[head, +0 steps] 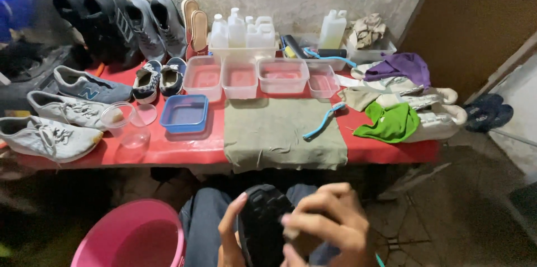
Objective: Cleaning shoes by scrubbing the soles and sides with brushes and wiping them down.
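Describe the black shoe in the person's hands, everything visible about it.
The black shoe is held low in the frame over the person's lap, sole side up toward the camera. The sole looks like dark rubber with a blocky tread. The left hand grips its left edge, thumb along the side. The right hand wraps over its right side, fingers curled across it. Its upper is hidden. It sits below the red table, beside a pink bucket.

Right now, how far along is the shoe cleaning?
Done: can't tell; no pair on the red table reads as clearly finished. In hand: a black shoe, sole up, gripped by the left hand and right hand over the lap. Left: grey sneakers with stained toes and dark shoes lined up; blue brush lies unused on the cloth.
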